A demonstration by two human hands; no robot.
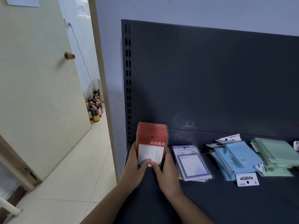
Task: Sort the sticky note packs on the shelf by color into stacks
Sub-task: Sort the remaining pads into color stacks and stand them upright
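Note:
A stack of several red sticky note packs [152, 139] stands on edge at the left end of the dark shelf [210, 199], tilted back. My left hand [135, 167] grips its left side and my right hand [168, 170] grips its right side, both thumbs pressing on the front pack's white panel. To the right lies a flat pile of purple-framed packs [192, 164]. Further right sits a loose pile of blue packs [234, 159], then a pile of green packs [275, 154].
The shelf's dark back panel [210, 78] rises behind the piles. A white object [296, 145] pokes in at the right edge. Left of the shelf an open door [40, 86] shows a tiled floor with several dark bottles [94, 107].

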